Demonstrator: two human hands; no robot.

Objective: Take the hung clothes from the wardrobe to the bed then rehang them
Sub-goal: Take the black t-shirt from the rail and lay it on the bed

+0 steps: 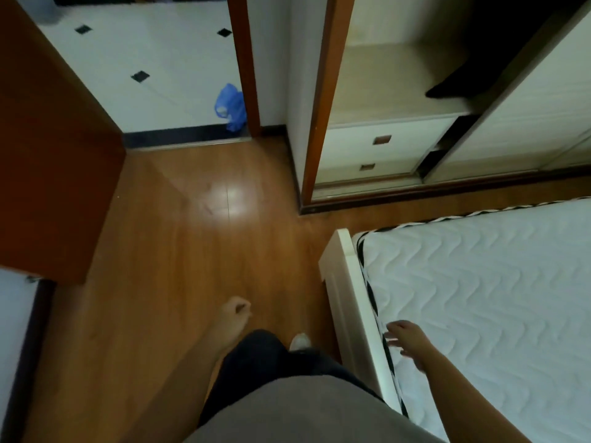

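The wardrobe (390, 91) stands open at the upper right, with a pale shelf above two white drawers (380, 142). A dark garment (473, 52) hangs inside, its hem just above the shelf. The bed (495, 298), a bare white quilted mattress, fills the lower right. My left hand (236, 311) hangs over the wooden floor with fingers loosely curled, holding nothing. My right hand (404, 338) hovers over the mattress corner with fingers spread, empty.
A brown door (48, 155) stands open at the left before a white tiled room, where a blue plastic bag (231, 105) lies by the door frame. The white bed frame (348, 314) edges the wooden floor (192, 251). My legs and a white shoe show below.
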